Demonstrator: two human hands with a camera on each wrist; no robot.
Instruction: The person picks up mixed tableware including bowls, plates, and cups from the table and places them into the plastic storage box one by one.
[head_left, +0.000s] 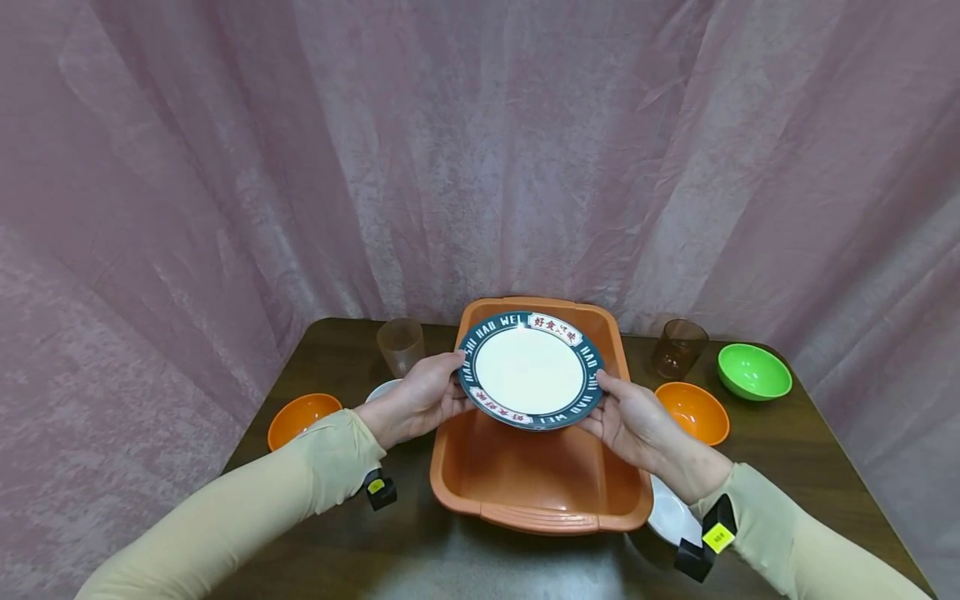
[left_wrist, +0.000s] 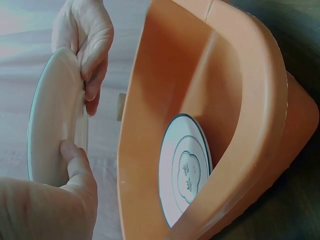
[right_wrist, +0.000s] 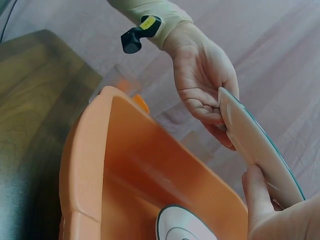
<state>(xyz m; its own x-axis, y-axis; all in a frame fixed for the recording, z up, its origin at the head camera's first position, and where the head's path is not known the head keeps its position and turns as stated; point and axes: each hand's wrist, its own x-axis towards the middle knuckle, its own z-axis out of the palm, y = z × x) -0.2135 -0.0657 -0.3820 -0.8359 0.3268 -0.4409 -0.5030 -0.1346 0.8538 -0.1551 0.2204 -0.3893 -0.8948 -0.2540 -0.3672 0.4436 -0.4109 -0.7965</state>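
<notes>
Your left hand (head_left: 422,395) and right hand (head_left: 636,423) grip opposite edges of the plate (head_left: 529,371), fingers closed around its rim. Held above the orange basin (head_left: 517,475), the plate shows a round white centre and a dark teal border bearing white capitals and red characters.

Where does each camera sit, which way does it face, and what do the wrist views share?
Head: on the head, facing forward and down at the held plate; left hand, right hand and both sleeves show.
Left wrist: on that wrist, facing the held plate's underside and the tub; both hands show.
Right wrist: on that wrist, facing these too; both hands and the left sleeve show.
Both wrist views share a second plate in the tub.
</notes>
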